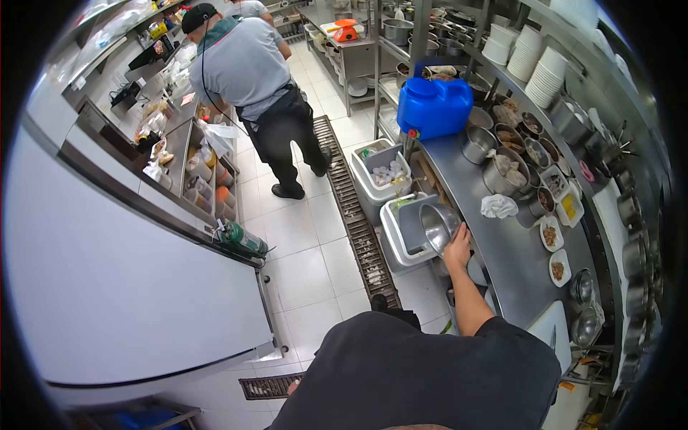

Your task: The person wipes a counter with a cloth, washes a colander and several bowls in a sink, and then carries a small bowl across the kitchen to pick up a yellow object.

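My right hand (457, 249) is closed on the rim of a shiny metal mixing bowl (435, 223). The bowl is tilted, its hollow side facing away from my arm, over the white-rimmed grey bin (390, 228) beside the counter. I cannot make out anything inside the bowl. Low beside my dark shirt, only a sliver of my left hand (292, 387) shows; its fingers are hidden. A crumpled white cloth (498, 206) lies on the steel counter (476, 215) just past my right hand.
A second bin (358, 168) holds clear plastic items. On the counter stand a blue jerrycan (433, 107), several pots, small food dishes (559, 267) and a cutting board (552, 333). A co-worker (251, 79) faces away in the aisle; a floor drain grate (351, 208) runs alongside.
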The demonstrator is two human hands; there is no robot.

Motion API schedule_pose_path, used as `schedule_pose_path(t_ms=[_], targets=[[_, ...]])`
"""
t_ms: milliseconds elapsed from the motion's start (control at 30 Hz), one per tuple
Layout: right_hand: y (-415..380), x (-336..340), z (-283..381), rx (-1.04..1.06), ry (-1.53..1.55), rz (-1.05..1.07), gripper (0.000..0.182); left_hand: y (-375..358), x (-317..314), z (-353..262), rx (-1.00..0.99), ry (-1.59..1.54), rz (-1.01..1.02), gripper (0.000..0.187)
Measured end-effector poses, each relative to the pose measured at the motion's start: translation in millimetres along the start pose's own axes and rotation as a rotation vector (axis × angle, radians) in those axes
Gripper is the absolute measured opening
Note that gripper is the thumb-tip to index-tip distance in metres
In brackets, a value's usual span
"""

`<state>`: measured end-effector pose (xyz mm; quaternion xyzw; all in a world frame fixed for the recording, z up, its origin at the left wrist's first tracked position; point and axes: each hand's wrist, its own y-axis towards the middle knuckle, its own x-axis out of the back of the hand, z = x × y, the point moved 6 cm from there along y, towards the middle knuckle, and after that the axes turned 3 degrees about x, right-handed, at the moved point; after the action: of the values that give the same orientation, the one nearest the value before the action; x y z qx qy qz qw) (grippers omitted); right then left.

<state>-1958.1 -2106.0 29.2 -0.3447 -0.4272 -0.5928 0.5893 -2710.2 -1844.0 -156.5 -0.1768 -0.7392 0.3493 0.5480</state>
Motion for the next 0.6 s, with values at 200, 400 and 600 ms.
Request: schedule_pose_path(t_ms=[200,400,600], targets=[[24.0,-67.4,-19.5,-0.413,0.577,0.134,0.048,8.4,27.8,-97.7,0.026,-0.015,-0.032,0.05],[-12.4,-128.7,85.0,-0.751,1.252,0.518,0.037,90.5,59.3,-174.3,0.137,-0.123,-0.189,0.062],[23.0,-201.2,291.0,-0.712,1.308,0.656,0.037,242.3,93.1,-289.9,0.0,-0.035,0.062,0.064]])
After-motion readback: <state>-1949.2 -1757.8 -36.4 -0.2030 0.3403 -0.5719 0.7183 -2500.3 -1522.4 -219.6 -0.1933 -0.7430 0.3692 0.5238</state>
